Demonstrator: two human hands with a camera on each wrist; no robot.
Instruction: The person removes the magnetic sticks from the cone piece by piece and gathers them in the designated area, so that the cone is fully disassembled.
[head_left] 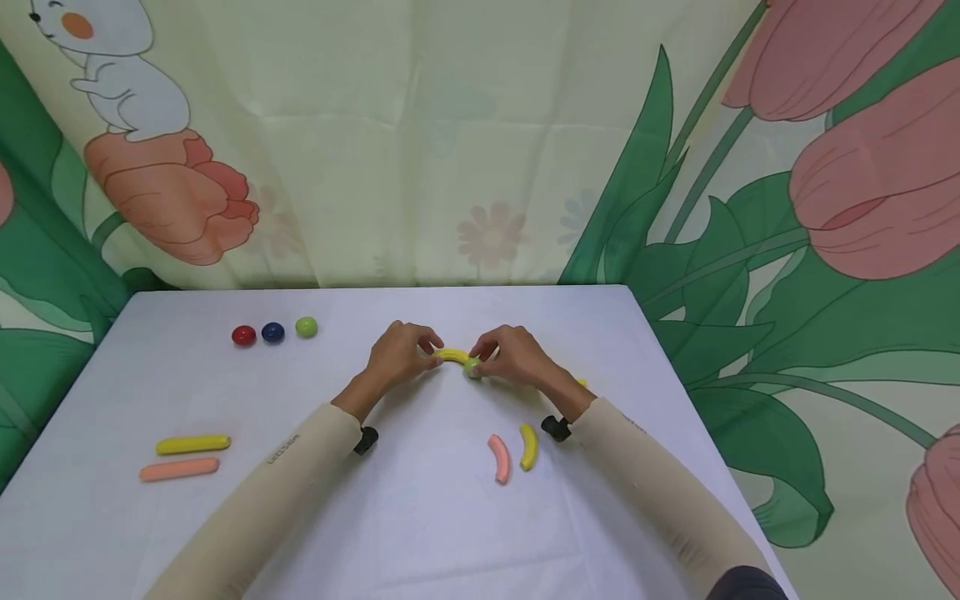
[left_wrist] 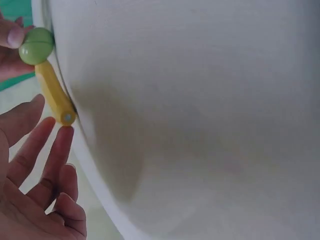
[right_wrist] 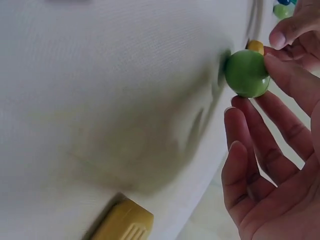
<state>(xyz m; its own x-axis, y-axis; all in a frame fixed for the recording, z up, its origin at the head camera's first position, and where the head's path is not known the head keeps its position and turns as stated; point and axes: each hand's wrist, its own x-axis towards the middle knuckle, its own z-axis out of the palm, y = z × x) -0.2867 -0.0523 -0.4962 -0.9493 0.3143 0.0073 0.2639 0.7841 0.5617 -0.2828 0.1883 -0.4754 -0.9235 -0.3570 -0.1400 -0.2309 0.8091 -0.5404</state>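
Note:
My right hand [head_left: 517, 357] pinches a glossy green ball [right_wrist: 246, 74] between thumb and fingertips. Against the ball sits one end of a curved yellow rod [head_left: 452, 355]. The rod's other end shows a small round silvery spot in the left wrist view. Beside that end is my left hand [head_left: 401, 357], two fingertips touching the rod [left_wrist: 54, 95] and the thumb apart from it. In the right wrist view the ball hides most of the rod.
Red [head_left: 243, 335], blue [head_left: 273, 332] and green [head_left: 306, 327] balls stand at the back left. Straight yellow [head_left: 193, 444] and pink [head_left: 180, 469] rods lie front left. Curved pink [head_left: 499, 458] and yellow [head_left: 528, 447] rods lie front right. Another yellow piece [head_left: 581, 382] is partly hidden by the right wrist.

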